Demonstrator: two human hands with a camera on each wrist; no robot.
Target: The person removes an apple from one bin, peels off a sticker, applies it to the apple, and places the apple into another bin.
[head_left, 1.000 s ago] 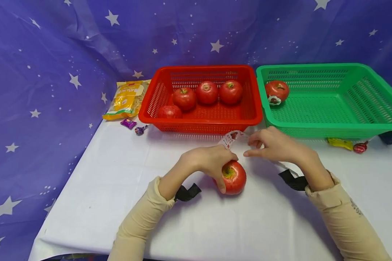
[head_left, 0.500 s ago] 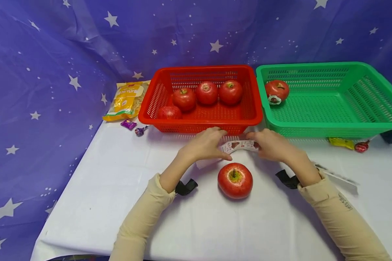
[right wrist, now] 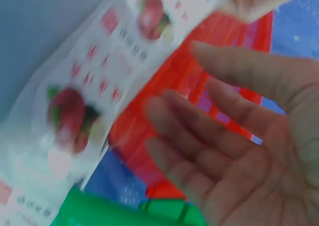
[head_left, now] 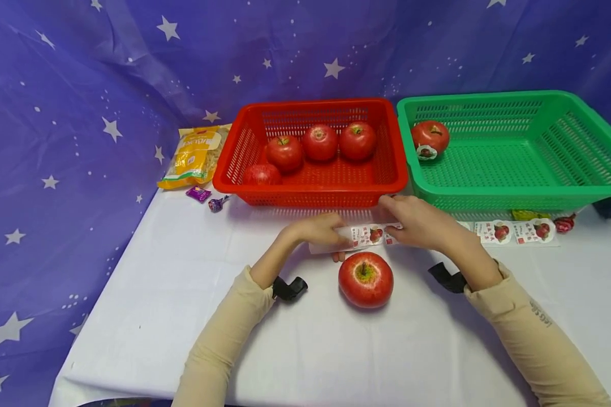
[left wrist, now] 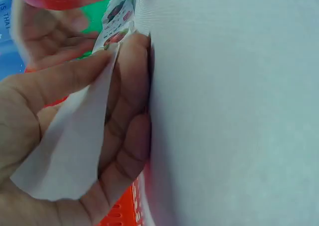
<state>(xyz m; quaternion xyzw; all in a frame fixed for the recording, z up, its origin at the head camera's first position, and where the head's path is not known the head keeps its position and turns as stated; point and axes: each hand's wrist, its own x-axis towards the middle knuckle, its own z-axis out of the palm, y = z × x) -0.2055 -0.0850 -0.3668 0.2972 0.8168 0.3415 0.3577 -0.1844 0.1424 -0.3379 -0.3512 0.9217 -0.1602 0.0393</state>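
Note:
A long strip of white labels (head_left: 521,232) printed with red fruit runs sideways in front of the baskets. My left hand (head_left: 318,232) pinches its left end between thumb and fingers; the bare tail of the strip hangs across the palm in the left wrist view. Over the middle of the strip is my right hand (head_left: 420,223). Its fingers (right wrist: 199,151) are loosely bent and apart from the strip in the right wrist view, slightly blurred. One red apple (head_left: 365,280), stem up, stands on the white table just in front of the left hand.
A red basket (head_left: 310,189) with several apples stands behind the hands. Right of it is a green basket (head_left: 514,191) holding one labelled apple (head_left: 430,138). A yellow food bag (head_left: 193,158), a purple sweet (head_left: 198,194) and a lollipop (head_left: 216,204) lie at left; more sweets lie at right.
My left hand has let go of the apple, moved up and taken the strip's left end. The strip now lies stretched out to the right. My right hand has moved slightly along it.

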